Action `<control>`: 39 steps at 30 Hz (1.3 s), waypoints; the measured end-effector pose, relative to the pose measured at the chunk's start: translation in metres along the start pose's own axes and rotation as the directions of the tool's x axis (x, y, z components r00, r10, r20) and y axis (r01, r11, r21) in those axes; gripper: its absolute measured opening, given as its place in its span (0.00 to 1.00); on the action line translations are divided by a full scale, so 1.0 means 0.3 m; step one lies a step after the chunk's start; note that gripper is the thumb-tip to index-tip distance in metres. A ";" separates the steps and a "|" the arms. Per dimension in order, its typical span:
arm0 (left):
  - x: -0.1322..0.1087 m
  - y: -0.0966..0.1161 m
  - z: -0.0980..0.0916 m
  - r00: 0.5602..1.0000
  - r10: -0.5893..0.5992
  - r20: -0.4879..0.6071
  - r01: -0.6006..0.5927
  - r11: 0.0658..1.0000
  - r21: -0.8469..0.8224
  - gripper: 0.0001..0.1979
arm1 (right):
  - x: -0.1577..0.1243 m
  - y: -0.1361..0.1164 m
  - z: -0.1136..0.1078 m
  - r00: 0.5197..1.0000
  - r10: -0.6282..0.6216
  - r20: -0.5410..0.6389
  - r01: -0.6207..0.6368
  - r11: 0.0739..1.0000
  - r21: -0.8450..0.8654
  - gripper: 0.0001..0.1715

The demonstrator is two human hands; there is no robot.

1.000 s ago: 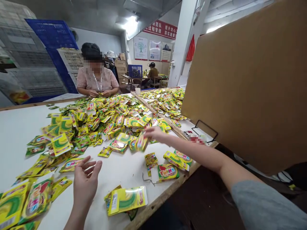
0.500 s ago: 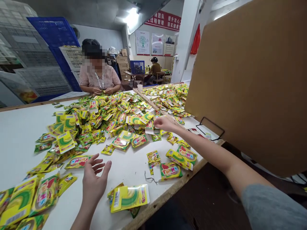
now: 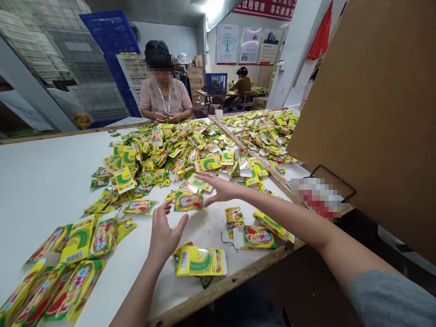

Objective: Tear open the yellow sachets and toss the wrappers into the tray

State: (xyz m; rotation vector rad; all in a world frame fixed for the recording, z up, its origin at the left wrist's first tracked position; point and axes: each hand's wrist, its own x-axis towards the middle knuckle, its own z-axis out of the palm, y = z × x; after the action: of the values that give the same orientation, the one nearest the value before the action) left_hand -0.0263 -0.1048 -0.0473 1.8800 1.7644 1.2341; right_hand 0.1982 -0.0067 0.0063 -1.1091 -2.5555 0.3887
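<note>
My left hand (image 3: 167,234) hovers low over the white table, palm inward, fingers slightly bent and thumb apart, with nothing in it. Just beyond its fingertips is a blurred yellow-green candy box (image 3: 188,201). My right hand (image 3: 220,188) reaches in from the right with fingers stretched over another box (image 3: 190,186). Its thumb tip is close to the blurred box's right edge; whether it touches is unclear. Below the hands, a yellow box (image 3: 200,262) lies on small sachets near the table edge. A "TWINS" box (image 3: 259,237) with an open flap lies under my right forearm.
A big pile of sachets and boxes (image 3: 160,154) covers the table's middle. Rows of boxes (image 3: 73,290) lie at lower left. A wooden strip (image 3: 252,156) divides the table. A large cardboard sheet (image 3: 368,113) stands at right. A co-worker (image 3: 165,95) sits opposite, hands together.
The view has shifted, moving the scene rightward and up. My right hand has come back from the pile toward my left hand. A box now shows blurred between them. My left hand stays open.
</note>
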 end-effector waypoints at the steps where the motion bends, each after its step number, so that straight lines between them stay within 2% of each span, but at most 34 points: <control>1: -0.004 -0.004 0.000 0.997 0.068 -0.022 -0.067 0.997 0.045 0.27 | -0.004 -0.001 -0.037 0.999 0.014 -0.028 -0.014 1.000 -0.002 0.36; 3: -0.010 -0.009 0.001 0.985 0.152 -0.086 -0.140 0.981 0.137 0.24 | -0.031 0.031 -0.102 0.988 0.155 -0.005 -0.155 0.983 -0.094 0.19; 5: -0.012 0.002 0.015 0.971 0.196 -0.140 -0.171 0.970 0.174 0.19 | -0.080 0.092 -0.132 0.941 0.323 0.105 -0.296 0.931 -0.212 0.13; 6: -0.010 0.018 0.030 0.969 0.222 -0.111 -0.204 0.967 0.152 0.16 | -0.110 0.125 -0.127 0.922 0.364 0.135 -0.324 0.913 -0.247 0.12; 8: -0.005 0.073 0.082 0.950 0.295 0.103 -0.300 0.953 0.041 0.12 | -0.164 0.179 -0.084 0.901 0.405 0.153 -0.351 0.890 -0.290 0.17; 9: -0.001 0.111 0.119 0.902 0.335 0.273 -0.341 0.940 -0.027 0.11 | -0.184 0.196 -0.052 0.895 0.420 0.151 -0.361 0.880 -0.308 0.20; 10: 0.002 0.151 0.161 0.830 0.351 0.433 -0.362 0.930 -0.061 0.11 | -0.198 0.205 -0.018 0.889 0.434 0.146 -0.372 0.870 -0.323 0.22; 12: 0.008 0.229 0.250 0.733 0.308 0.606 -0.381 0.924 -0.009 0.14 | -0.209 0.205 0.043 0.880 0.457 0.131 -0.393 0.854 -0.341 0.21; 13: 0.009 0.259 0.291 0.703 0.271 0.657 -0.392 0.919 0.040 0.16 | -0.208 0.198 0.065 0.876 0.466 0.120 -0.405 0.849 -0.339 0.19; 14: 0.011 0.279 0.325 0.696 0.242 0.676 -0.389 0.919 0.072 0.18 | -0.204 0.190 0.080 0.874 0.474 0.109 -0.419 0.847 -0.328 0.18; 17: 0.018 0.284 0.368 0.720 0.174 0.672 -0.356 0.923 0.143 0.17 | -0.193 0.171 0.076 0.867 0.493 0.067 -0.467 0.853 -0.232 0.14; 19: 0.031 0.252 0.342 0.750 0.136 0.647 -0.318 0.932 0.172 0.14 | -0.196 0.163 0.049 0.864 0.503 0.040 -0.496 0.861 -0.116 0.13; 22: 0.055 0.190 0.249 0.809 0.092 0.581 -0.245 0.951 0.190 0.11 | -0.215 0.137 0.020 0.862 0.505 0.031 -0.505 0.855 0.117 0.14; 23: 0.060 0.174 0.213 0.835 0.085 0.544 -0.199 0.968 0.155 0.10 | -0.223 0.121 0.022 0.866 0.498 0.034 -0.495 0.849 0.185 0.15; 25: 0.062 0.154 0.147 0.874 0.074 0.480 -0.069 0.997 -0.029 0.09 | -0.234 0.071 0.041 0.875 0.481 0.055 -0.464 0.799 0.383 0.15; 26: 0.060 0.151 0.121 0.887 0.068 0.456 0.003 0.988 -0.151 0.10 | -0.237 0.039 0.056 0.876 0.475 0.083 -0.445 0.728 0.522 0.14; 27: 0.056 0.152 0.100 0.896 0.062 0.440 0.062 0.963 -0.262 0.11 | -0.236 0.004 0.071 0.877 0.463 0.129 -0.422 0.612 0.669 0.14; 29: 0.046 0.162 0.072 0.905 0.059 0.422 0.111 0.923 -0.368 0.14 | -0.226 -0.068 0.094 0.888 0.392 0.239 -0.370 0.302 0.879 0.18; 30: 0.042 0.169 0.065 0.912 0.056 0.407 0.110 0.920 -0.375 0.14 | -0.218 -0.100 0.100 0.901 0.337 0.274 -0.350 0.188 0.918 0.21; 31: 0.040 0.174 0.060 0.921 0.049 0.386 0.105 0.924 -0.368 0.14 | -0.209 -0.126 0.100 0.914 0.286 0.289 -0.341 0.149 0.928 0.22; 33: 0.039 0.178 0.055 0.936 0.030 0.351 0.100 0.933 -0.346 0.15 | -0.193 -0.157 0.088 0.929 0.220 0.296 -0.339 0.191 0.921 0.23; 35: 0.039 0.168 0.048 0.928 0.017 0.371 0.108 0.944 -0.312 0.19 | -0.183 -0.154 0.066 0.930 0.217 0.297 -0.350 0.273 0.896 0.22; 36: 0.037 0.158 0.043 0.909 0.018 0.417 0.106 0.956 -0.273 0.22 | -0.181 -0.143 0.055 0.927 0.244 0.286 -0.352 0.300 0.886 0.22; 37: 0.034 0.143 0.037 0.873 0.023 0.487 0.091 0.974 -0.209 0.26 | -0.179 -0.129 0.043 0.922 0.292 0.256 -0.346 0.316 0.883 0.22; 39: 0.024 0.108 0.026 0.769 -0.012 0.639 0.016 1.000 -0.001 0.34 | -0.176 -0.101 0.022 0.897 0.416 0.153 -0.304 0.328 0.894 0.21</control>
State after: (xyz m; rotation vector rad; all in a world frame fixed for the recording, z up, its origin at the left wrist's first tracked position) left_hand 0.0005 -0.1024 -0.0264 1.9533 1.3762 0.4713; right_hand 0.2098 -0.0664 0.0017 -1.1200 -1.4482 1.5664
